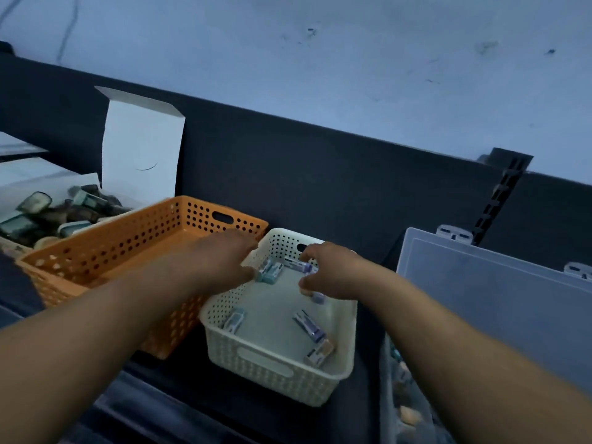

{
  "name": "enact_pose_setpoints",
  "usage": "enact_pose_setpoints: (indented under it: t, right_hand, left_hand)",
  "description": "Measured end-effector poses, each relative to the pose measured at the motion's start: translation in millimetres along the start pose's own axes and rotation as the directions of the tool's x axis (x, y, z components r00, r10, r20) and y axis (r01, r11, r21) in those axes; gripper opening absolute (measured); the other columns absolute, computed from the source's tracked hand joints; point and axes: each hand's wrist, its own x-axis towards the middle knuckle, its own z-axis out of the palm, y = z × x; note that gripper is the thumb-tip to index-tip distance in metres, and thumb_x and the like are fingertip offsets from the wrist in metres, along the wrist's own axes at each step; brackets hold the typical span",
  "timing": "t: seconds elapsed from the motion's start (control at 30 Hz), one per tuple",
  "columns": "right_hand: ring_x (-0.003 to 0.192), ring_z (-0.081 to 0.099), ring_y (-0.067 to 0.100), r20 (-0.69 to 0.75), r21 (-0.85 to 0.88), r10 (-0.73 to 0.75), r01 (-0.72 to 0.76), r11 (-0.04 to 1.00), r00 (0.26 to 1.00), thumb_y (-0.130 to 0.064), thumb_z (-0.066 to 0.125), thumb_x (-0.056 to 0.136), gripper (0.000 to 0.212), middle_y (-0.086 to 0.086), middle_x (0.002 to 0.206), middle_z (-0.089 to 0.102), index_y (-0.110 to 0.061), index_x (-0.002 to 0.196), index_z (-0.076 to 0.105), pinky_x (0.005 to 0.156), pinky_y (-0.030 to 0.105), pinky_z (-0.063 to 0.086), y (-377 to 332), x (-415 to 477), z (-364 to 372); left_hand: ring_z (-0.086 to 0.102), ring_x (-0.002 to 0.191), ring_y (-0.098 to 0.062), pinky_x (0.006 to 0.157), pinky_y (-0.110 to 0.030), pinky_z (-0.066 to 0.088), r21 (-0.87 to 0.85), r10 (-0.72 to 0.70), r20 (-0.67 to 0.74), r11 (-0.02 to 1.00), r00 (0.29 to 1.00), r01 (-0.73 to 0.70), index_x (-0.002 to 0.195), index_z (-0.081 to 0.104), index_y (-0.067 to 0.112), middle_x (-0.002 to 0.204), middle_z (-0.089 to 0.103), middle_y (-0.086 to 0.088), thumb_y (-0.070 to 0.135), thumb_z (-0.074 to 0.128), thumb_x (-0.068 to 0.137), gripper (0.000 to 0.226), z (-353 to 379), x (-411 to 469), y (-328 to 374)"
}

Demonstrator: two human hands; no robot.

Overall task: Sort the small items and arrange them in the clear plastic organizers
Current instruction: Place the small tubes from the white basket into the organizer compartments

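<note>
Both hands reached into the cream perforated plastic basket (347, 344). Left hand (224, 261) touched a small teal item (270, 273); right hand (333, 274) curled over a purple-capped item (298, 265). Actual grip: cannot tell. Best pinch by colour, then move to the clear plastic organizer (487, 302) on the right.

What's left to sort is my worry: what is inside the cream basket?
At least six small items lie scattered in the cream basket. The left hand and right hand reach in, covering part of its floor; more may lie hidden beneath.
</note>
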Motion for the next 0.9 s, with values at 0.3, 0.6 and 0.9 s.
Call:
enact_pose_setpoints:
  t: [0.3,0.6,0.9]
  right_hand:
    - [0.109,0.057,0.021,0.217,-0.097,0.212,-0.195,0.976,0.953,-0.041,0.075,0.075,0.069,0.001,0.125,0.059,-0.025,0.136,0.046,0.092,0.030,0.047,7,50,28]
    - [0.119,0.052,0.023,0.302,-0.147,0.165,-0.125,0.981,0.939,-0.027,0.080,0.073,0.085,-0.002,0.139,0.046,-0.027,0.146,0.038,0.098,0.031,0.045,10,54,31]
    - [0.106,0.058,0.021,0.241,-0.065,0.104,-0.091,0.994,0.965,-0.008,0.076,0.075,0.051,-0.002,0.121,0.058,-0.027,0.119,0.058,0.087,0.030,0.052,11,51,37]
  left_hand:
    - [0.052,0.109,-0.019,0.094,-0.035,0.046,-0.040,0.123,0.004,0.992,0.992,-0.123,0.128,0.051,0.018,0.127,0.048,-0.002,0.032,0.057,0.091,0.040,27,33,-21]
    - [0.054,0.099,-0.019,0.088,-0.037,0.050,-0.093,0.133,-0.020,0.987,0.991,-0.135,0.121,0.054,0.016,0.119,0.049,-0.003,0.019,0.054,0.089,0.032,33,34,-23]
    - [0.053,0.103,-0.015,0.091,-0.034,0.049,-0.098,0.120,-0.048,0.987,0.992,-0.124,0.125,0.052,0.020,0.123,0.049,0.002,0.021,0.057,0.088,0.038,34,32,-23]
